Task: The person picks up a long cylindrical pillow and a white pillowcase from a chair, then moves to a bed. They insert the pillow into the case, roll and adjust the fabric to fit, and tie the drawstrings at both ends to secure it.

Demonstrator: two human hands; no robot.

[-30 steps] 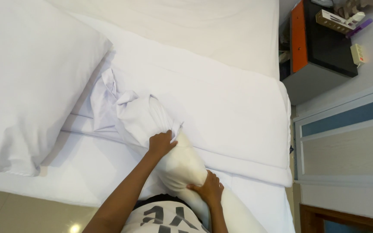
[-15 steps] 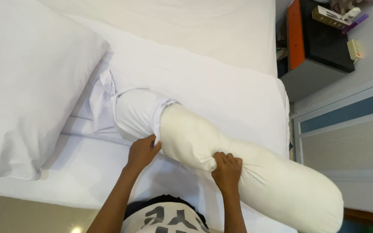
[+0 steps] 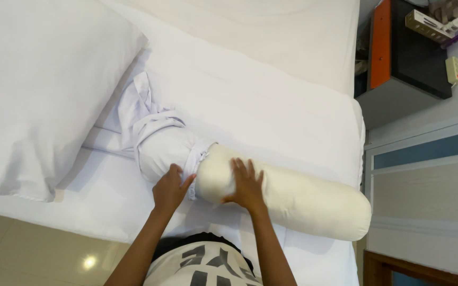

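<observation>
A long cream bolster pillow (image 3: pixel 303 198) lies across the white bed (image 3: pixel 271 111), its left end tucked into a bunched white pillowcase (image 3: pixel 157 145). My left hand (image 3: pixel 169 186) grips the open edge of the pillowcase where it meets the bolster. My right hand (image 3: pixel 246 182) rests flat on the bare bolster just right of that edge, fingers spread.
A large white pillow (image 3: pixel 38 90) lies at the left of the bed. A dark bedside cabinet (image 3: pixel 414 53) with an orange side panel stands at the upper right, small items on top. Tiled floor (image 3: pixel 43 254) shows at the lower left, a wall panel (image 3: pixel 425 196) at the right.
The bolster has come down flat on the bed and sits lower and leftward. My right hand opened from gripping the bolster to pressing flat on it. The case covers more of its end.
</observation>
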